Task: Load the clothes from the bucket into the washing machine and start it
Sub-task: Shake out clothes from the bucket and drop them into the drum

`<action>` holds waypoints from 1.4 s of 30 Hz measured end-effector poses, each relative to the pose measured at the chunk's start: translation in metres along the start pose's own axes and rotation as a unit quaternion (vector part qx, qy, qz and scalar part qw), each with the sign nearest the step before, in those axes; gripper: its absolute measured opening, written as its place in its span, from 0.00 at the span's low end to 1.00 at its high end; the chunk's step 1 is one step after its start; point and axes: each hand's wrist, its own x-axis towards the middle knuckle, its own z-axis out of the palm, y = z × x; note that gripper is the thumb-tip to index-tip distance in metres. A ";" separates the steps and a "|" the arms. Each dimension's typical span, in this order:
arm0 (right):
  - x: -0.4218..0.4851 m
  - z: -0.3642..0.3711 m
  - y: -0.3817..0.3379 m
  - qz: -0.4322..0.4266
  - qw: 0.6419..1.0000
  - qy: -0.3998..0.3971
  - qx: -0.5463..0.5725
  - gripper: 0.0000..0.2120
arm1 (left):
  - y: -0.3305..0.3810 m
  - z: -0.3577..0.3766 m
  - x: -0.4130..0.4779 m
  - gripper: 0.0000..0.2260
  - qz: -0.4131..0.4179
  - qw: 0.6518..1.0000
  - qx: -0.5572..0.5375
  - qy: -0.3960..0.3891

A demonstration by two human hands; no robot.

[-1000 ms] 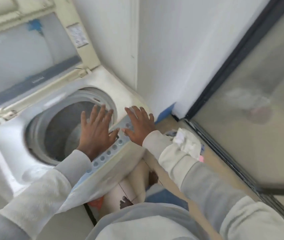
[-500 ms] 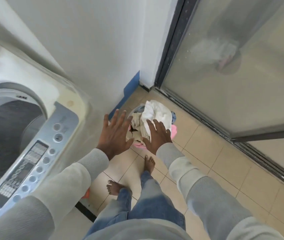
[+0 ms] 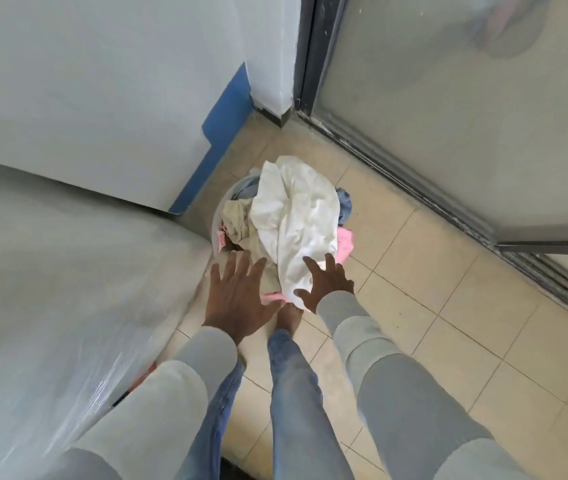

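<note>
Step in hand: first pick-up from the bucket (image 3: 216, 220). We hold the left grip (image 3: 237, 299) and right grip (image 3: 324, 285) wide, fingers spread, both empty, over the near edge of the clothes (image 3: 293, 220). We cannot tell whether they touch. The bucket stands on the floor beside the washer (image 3: 68, 289). Next, in our judgement: lower, close on the top white piece, lift.
</note>
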 end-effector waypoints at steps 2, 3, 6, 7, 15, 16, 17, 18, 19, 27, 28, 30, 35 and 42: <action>0.026 0.013 0.002 0.000 1.000 -0.010 0.002 0.37 | 0.004 0.022 0.011 0.36 -0.001 1.000 -0.014 -0.006; 0.036 0.019 0.003 -0.004 1.000 -0.013 -0.002 0.38 | 0.006 0.032 0.014 0.35 0.001 1.000 -0.026 -0.012; 0.055 0.030 0.004 -0.022 1.000 -0.002 -0.010 0.35 | 0.008 0.052 0.015 0.34 -0.004 0.998 -0.058 -0.014; 0.057 0.032 0.005 -0.030 0.999 0.008 -0.011 0.31 | 0.009 0.056 0.014 0.34 -0.006 0.998 -0.063 -0.016; 0.014 -0.014 -0.011 -0.026 0.969 0.145 0.197 0.10 | 0.010 0.014 -0.003 0.28 -0.019 0.994 -0.105 -0.001; 0.004 -0.027 -0.014 -0.034 0.959 0.167 0.229 0.09 | 0.011 0.001 -0.007 0.26 -0.012 0.992 -0.121 0.014; -0.007 -0.040 -0.015 -0.049 0.949 0.183 0.253 0.07 | 0.013 -0.014 -0.013 0.23 -0.002 0.989 -0.145 0.036; -0.017 -0.053 -0.016 -0.068 0.939 0.199 0.272 0.05 | 0.014 -0.028 -0.020 0.19 0.009 0.982 -0.173 0.068; -0.028 -0.067 -0.017 -0.081 0.929 0.211 0.294 0.03 | 0.015 -0.043 -0.027 0.15 0.019 0.975 -0.196 0.105; -0.123 -0.148 -0.047 -0.118 0.898 0.199 0.376 0.07 | 0.020 -0.133 -0.090 0.12 0.020 0.931 -0.271 0.245; -0.138 -0.152 -0.052 -0.125 0.894 0.198 0.382 0.08 | 0.019 -0.140 -0.098 0.17 0.007 0.930 -0.295 0.221; -0.167 -0.158 -0.061 -0.136 0.887 0.203 0.393 0.10 | 0.021 -0.151 -0.111 0.33 -0.014 0.922 -0.350 0.164; -0.239 -0.157 -0.085 -0.196 0.864 0.215 0.412 0.09 | 0.026 -0.171 -0.137 0.34 -0.010 0.914 -0.380 0.139; -0.280 -0.171 -0.073 -0.282 0.831 0.187 0.441 0.16 | 0.001 -0.198 -0.158 0.13 0.070 0.860 -0.464 0.200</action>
